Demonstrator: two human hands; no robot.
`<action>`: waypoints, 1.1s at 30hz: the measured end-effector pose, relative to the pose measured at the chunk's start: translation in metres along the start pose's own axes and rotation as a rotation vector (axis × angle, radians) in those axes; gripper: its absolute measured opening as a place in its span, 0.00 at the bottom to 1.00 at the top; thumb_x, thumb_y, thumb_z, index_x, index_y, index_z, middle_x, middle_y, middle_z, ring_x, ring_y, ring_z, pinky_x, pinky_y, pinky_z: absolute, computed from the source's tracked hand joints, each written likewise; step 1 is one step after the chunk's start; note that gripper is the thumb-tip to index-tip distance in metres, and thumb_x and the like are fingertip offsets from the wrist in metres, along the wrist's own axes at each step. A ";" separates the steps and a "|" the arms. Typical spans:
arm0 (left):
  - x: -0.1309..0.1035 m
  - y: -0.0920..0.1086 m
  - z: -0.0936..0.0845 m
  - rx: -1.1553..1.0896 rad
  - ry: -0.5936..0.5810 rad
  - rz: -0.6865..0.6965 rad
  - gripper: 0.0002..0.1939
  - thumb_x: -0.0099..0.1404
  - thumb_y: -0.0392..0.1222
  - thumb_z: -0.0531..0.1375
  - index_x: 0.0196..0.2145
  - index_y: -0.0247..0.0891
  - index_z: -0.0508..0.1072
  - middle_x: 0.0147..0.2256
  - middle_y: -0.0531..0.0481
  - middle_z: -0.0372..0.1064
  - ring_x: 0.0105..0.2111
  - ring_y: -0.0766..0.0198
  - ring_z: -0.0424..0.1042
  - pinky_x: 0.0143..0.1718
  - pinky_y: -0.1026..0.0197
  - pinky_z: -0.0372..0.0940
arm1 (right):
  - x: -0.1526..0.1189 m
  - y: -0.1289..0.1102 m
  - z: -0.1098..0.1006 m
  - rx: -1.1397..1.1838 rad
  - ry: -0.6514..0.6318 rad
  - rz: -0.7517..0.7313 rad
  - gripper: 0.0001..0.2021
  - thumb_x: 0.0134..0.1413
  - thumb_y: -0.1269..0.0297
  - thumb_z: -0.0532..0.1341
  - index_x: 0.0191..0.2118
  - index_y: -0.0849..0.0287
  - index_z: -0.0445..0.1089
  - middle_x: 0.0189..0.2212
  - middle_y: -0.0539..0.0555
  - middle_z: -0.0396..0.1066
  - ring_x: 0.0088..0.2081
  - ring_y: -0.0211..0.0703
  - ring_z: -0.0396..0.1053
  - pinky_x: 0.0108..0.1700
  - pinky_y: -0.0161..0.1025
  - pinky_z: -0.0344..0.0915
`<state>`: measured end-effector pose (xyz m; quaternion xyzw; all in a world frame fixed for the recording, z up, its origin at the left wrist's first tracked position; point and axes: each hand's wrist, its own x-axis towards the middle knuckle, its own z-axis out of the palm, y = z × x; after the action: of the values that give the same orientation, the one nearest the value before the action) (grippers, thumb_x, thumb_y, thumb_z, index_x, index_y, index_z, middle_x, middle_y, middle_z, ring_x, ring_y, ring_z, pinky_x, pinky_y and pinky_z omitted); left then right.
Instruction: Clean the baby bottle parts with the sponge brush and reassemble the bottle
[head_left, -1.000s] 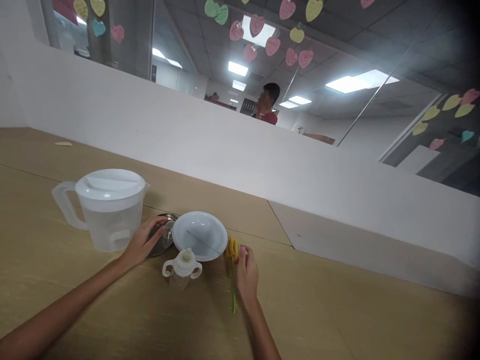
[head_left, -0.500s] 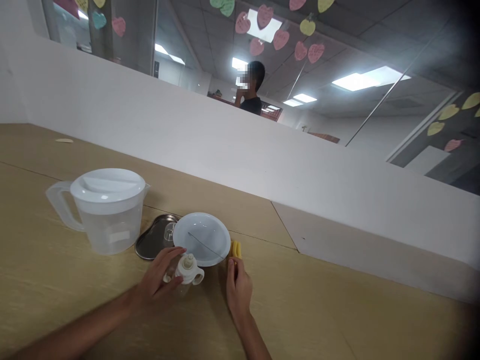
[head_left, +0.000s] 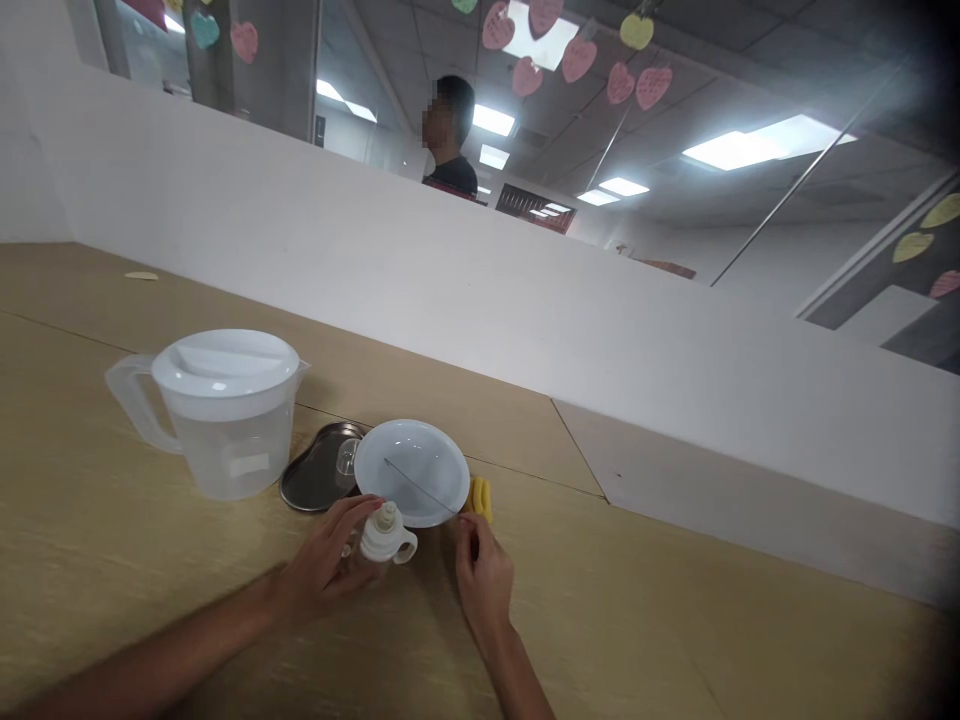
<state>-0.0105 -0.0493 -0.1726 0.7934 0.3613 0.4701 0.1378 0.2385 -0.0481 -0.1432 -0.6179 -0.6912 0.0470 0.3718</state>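
Observation:
My left hand (head_left: 326, 555) is wrapped round a small bottle with a white top and looped handles (head_left: 384, 535), held upright in front of the bowl. In the fingertips of my right hand (head_left: 484, 575) is the end of a thin rod (head_left: 420, 484), which reaches up and left over the white bowl (head_left: 450, 460). Whether its far tip touches the bowl is unclear. Left of the bowl lies a dark metal kidney-shaped tray (head_left: 315, 475), with a small clear piece (head_left: 347, 457) at its right side. Something yellow (head_left: 482, 498) sits just right of the bowl.
A lidded translucent pitcher (head_left: 236, 430) stands at the left of the wooden table (head_left: 187, 620). Behind the table runs a white wall (head_left: 375, 260) with windows above it. A person (head_left: 450, 140) is visible beyond the glass. A small pale flat piece (head_left: 141, 276) lies at the back left.
The view has shifted slightly, so the table items appear a little further right and higher. Beyond the glass, the person has moved left. Both hands keep their holds.

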 end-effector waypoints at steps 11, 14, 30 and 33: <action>0.005 0.003 0.000 0.077 0.059 0.041 0.28 0.64 0.46 0.60 0.60 0.43 0.57 0.53 0.41 0.65 0.52 0.53 0.69 0.51 0.53 0.69 | 0.004 0.012 0.006 -0.054 0.201 -0.196 0.22 0.69 0.55 0.44 0.37 0.62 0.70 0.26 0.55 0.73 0.24 0.39 0.70 0.27 0.31 0.57; 0.005 0.004 0.000 0.070 0.062 0.027 0.28 0.64 0.45 0.60 0.60 0.44 0.58 0.53 0.42 0.66 0.51 0.53 0.69 0.50 0.52 0.69 | 0.007 0.014 0.001 -0.096 0.228 -0.123 0.25 0.69 0.51 0.42 0.37 0.62 0.71 0.24 0.55 0.72 0.23 0.40 0.69 0.26 0.32 0.56; 0.004 -0.001 -0.001 0.071 0.042 0.070 0.30 0.65 0.45 0.59 0.61 0.43 0.55 0.54 0.39 0.64 0.52 0.52 0.68 0.50 0.51 0.70 | 0.018 0.017 -0.009 -0.307 -0.115 0.284 0.11 0.64 0.66 0.51 0.43 0.61 0.69 0.33 0.53 0.73 0.33 0.40 0.70 0.29 0.32 0.49; 0.004 -0.003 -0.001 0.070 0.044 0.064 0.30 0.64 0.45 0.59 0.61 0.42 0.56 0.54 0.39 0.65 0.53 0.51 0.68 0.51 0.50 0.69 | 0.018 0.015 -0.010 -0.351 -0.173 0.322 0.09 0.65 0.65 0.53 0.39 0.62 0.69 0.32 0.53 0.72 0.32 0.40 0.69 0.28 0.32 0.45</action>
<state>-0.0112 -0.0448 -0.1711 0.7984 0.3550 0.4784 0.0868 0.2570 -0.0325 -0.1351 -0.7689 -0.6105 0.0377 0.1863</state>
